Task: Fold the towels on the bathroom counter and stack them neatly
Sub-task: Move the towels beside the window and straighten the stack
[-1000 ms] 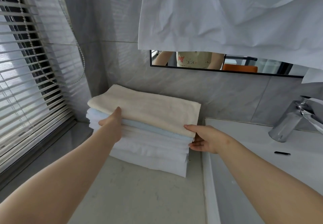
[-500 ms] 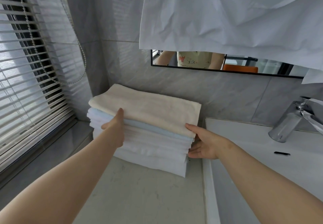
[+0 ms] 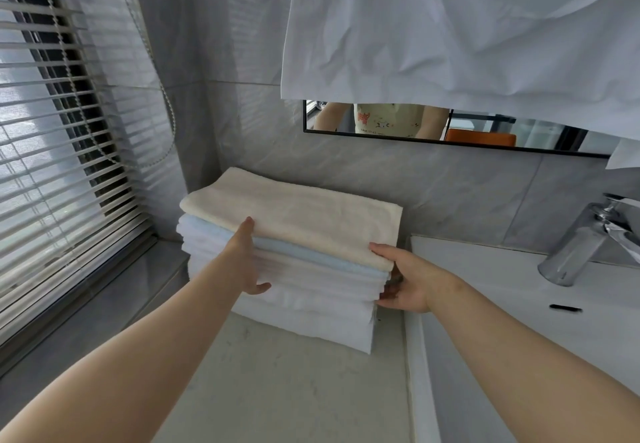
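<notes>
A stack of folded towels [image 3: 311, 300] stands on the grey counter [image 3: 284, 387] against the tiled wall. A cream towel [image 3: 304, 217] lies on top, a pale blue one [image 3: 311, 255] under it, and several white ones below. My left hand [image 3: 247, 262] lies flat against the stack's front face, fingers straight and pointing up to the cream towel's edge. My right hand [image 3: 405, 280] presses against the stack's right front corner, thumb at the cream towel's corner and fingers along the side of the white layers.
A white sink basin [image 3: 502, 304] with a chrome tap [image 3: 588, 245] sits right of the stack. Window blinds [image 3: 52, 152] with a bead cord fill the left. A white cloth [image 3: 450, 27] hangs over the mirror [image 3: 433, 127] above.
Both hands have shifted slightly forward against the stack; my left hand's fingers reach a little higher on the front face. The towels have stayed in place.
</notes>
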Tool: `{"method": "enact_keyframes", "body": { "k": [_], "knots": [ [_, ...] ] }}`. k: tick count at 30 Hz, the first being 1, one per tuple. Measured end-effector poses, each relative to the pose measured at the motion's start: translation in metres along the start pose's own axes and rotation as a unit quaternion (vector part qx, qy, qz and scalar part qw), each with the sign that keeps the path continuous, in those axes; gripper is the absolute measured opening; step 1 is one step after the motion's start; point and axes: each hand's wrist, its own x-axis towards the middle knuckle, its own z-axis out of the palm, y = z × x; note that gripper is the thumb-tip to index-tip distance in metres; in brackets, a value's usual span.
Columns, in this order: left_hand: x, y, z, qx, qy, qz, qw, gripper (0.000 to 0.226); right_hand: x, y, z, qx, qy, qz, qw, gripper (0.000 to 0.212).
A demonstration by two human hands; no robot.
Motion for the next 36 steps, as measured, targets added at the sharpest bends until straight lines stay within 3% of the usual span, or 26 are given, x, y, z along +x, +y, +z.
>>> {"method": "enact_keyframes", "body": {
  "k": [5,12,17,22,27,36],
  "knots": [
    [-0.005,-0.002,-0.002,0.017,0.011,-0.020,1.000,0.092,0.007,-0.005,-0.002,0.021,0.032,-0.014,0.999,0.029],
    [-0.010,-0.014,-0.003,-0.024,-0.033,-0.078,0.996,0.107,0.007,-0.001,-0.010,-0.015,-0.003,0.045,0.999,0.040],
    [-0.008,-0.016,-0.004,-0.031,-0.037,-0.073,0.996,0.108,0.010,0.001,-0.005,-0.034,0.008,0.042,0.999,0.054],
    [0.004,-0.018,-0.011,0.001,0.012,-0.021,1.000,0.120,0.010,0.006,-0.005,-0.067,0.023,0.028,0.997,0.062],
    [0.009,-0.019,-0.013,-0.007,0.019,0.003,1.000,0.115,0.011,0.009,0.000,0.059,-0.010,0.003,0.998,0.049],
    [0.006,-0.027,-0.003,-0.052,0.031,-0.002,0.998,0.104,0.022,0.018,0.009,0.102,0.050,-0.003,0.994,0.016]
  ]
}}
